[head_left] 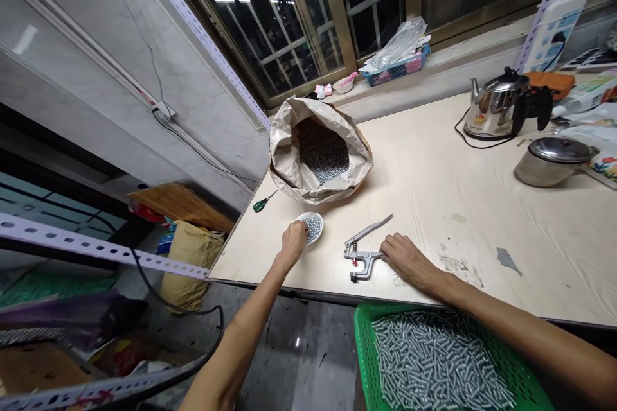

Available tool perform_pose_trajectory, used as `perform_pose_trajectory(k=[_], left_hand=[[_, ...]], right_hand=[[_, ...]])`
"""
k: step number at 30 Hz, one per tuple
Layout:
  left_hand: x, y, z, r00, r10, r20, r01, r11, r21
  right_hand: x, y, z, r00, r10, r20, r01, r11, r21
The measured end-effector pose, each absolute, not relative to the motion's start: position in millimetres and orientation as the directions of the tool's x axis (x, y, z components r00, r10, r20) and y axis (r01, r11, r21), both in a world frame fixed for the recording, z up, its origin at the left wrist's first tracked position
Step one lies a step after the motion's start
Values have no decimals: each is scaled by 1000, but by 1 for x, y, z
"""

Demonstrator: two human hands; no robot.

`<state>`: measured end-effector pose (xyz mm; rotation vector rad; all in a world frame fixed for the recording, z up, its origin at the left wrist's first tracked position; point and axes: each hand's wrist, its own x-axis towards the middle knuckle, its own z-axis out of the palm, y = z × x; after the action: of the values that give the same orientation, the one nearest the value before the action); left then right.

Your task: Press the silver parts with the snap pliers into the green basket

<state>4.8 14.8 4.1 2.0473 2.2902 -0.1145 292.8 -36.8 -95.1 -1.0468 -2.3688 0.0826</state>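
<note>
My left hand (pixel 293 241) reaches into a small white dish (pixel 312 226) of tiny metal parts, its fingers pinched together at the dish's left rim; what they pinch is too small to make out. My right hand (pixel 406 258) lies flat on the pale table (pixel 482 218), its fingertips on the lower handle of silver hand press pliers (pixel 364 249). The pliers rest on the table with their upper lever raised toward the right.
An open paper sack (pixel 319 151) of dark metal parts stands behind the dish. Green-handled scissors (pixel 263 203) lie at the table's left edge. A green basket (pixel 434 359) of silver pins sits below the front edge. An electric kettle (pixel 501 103) and a steel pot (pixel 554 160) stand far right.
</note>
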Motion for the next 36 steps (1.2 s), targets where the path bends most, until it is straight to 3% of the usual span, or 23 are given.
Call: perform_pose_trajectory(k=[7, 10, 13, 16, 19, 23, 28, 36], left_hand=[[1, 9, 9, -118, 993, -14, 989, 119, 88], [17, -12, 8, -77, 997, -16, 937, 78, 341], [40, -38, -1, -54, 989, -140, 716, 136, 685], [59, -56, -17, -36, 964, -264, 496, 247, 832], [67, -64, -33, -27, 950, -310, 467, 286, 837], [67, -66, -43, -21, 959, -283, 584, 241, 775], [71, -70, -39, -35, 968, -247, 670, 206, 714], [79, -73, -26, -59, 970, -235, 733, 202, 650]], right_hand=[[293, -36, -98, -548, 701, 457, 669, 695, -263], [293, -35, -99, -578, 680, 452, 668, 712, -218], [295, -36, -95, -616, 624, 481, 663, 740, -113], [297, -39, -88, -633, 586, 505, 667, 745, -28], [299, -42, -80, -636, 571, 519, 669, 743, 3], [300, -45, -76, -631, 547, 550, 671, 741, 32], [300, -46, -77, -622, 552, 556, 660, 751, -7], [300, -46, -75, -632, 543, 553, 674, 737, 46]])
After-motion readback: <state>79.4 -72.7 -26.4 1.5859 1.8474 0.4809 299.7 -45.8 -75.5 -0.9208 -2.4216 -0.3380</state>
